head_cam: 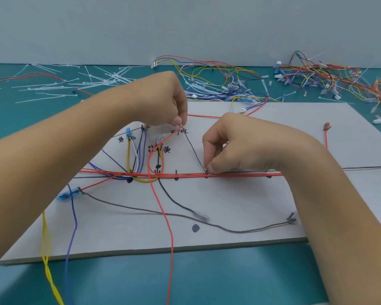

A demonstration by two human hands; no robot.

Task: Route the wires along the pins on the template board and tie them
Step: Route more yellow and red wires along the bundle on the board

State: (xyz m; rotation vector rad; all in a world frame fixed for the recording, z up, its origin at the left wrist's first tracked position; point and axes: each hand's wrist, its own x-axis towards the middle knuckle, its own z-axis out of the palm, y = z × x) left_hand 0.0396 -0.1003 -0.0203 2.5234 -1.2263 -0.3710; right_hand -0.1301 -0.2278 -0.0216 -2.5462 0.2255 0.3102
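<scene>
A grey template board lies on the teal table, marked with black lines, dots and characters and set with short dark pins. A bundle of red wires runs across its middle. My left hand pinches the end of a loose red wire near a pin at the board's upper middle; that wire loops down off the front edge. My right hand pinches a grey wire down at a pin on the red bundle. Blue, yellow and white wires stand left of centre.
White cable ties lie scattered at the back left. Heaps of coloured wires with connectors fill the back right. A grey wire with a clear sleeve crosses the board's front. Yellow and blue wires hang off the front left.
</scene>
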